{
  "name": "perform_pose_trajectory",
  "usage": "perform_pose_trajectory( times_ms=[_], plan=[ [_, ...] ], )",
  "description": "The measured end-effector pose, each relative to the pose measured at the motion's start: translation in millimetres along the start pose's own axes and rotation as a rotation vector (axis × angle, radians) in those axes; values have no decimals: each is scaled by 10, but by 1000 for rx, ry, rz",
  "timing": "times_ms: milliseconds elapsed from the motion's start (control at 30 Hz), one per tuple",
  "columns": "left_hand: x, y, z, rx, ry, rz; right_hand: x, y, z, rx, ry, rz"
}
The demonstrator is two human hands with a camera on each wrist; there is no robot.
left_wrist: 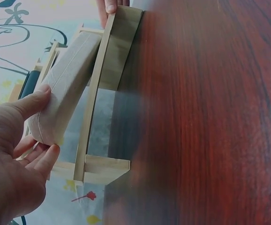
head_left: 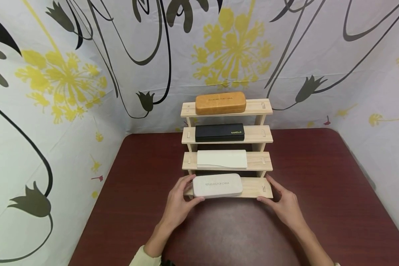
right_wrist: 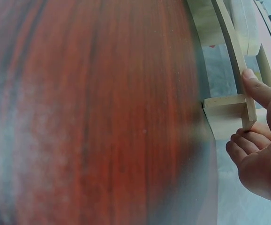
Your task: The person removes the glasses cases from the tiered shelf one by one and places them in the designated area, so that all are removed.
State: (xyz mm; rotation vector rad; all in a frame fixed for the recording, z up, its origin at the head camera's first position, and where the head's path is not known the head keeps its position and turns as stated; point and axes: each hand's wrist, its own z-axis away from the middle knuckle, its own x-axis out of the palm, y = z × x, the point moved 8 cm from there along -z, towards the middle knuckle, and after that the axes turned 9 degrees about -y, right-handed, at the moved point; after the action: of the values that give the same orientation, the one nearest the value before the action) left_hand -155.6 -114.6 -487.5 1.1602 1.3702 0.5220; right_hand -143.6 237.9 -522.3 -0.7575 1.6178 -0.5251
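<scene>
A stepped wooden display rack [head_left: 255, 187] stands on the table, one glasses case on each of its tiers. On the lowest tier sits an off-white glasses case [head_left: 217, 185] with printed lettering. My left hand [head_left: 178, 203] pinches that case's left end; in the left wrist view its thumb [left_wrist: 38, 99] lies on one side and the fingers curl at the end. My right hand [head_left: 286, 207] grips the right end of the lowest tier, thumb [right_wrist: 257, 88] on its front edge and fingers behind. Higher up are a white case [head_left: 222, 159], a black case [head_left: 219, 133] and a tan case [head_left: 221, 103].
The dark red wooden table [head_left: 146, 170] extends on both sides of the rack and in front of it. Behind and beside the table hangs pale cloth [head_left: 193, 66] with yellow and grey flower prints.
</scene>
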Motion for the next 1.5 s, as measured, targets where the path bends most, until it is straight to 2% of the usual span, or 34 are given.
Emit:
perform_pose_trajectory(
  times_ms=[633,800,1033,1500],
  plan=[
    [-9,-10,11,10,-11,-24,-2,-10,4,-6,2,-17],
    [-31,35,12,41,-1,-27,-4,-23,4,-16,5,-34],
    [-76,90,5,70,16,-80,-8,-31,2,-22,6,-46],
    [-222,232,28,148,-14,-77,-18,-24,6,-31,21,-30]
  ],
)
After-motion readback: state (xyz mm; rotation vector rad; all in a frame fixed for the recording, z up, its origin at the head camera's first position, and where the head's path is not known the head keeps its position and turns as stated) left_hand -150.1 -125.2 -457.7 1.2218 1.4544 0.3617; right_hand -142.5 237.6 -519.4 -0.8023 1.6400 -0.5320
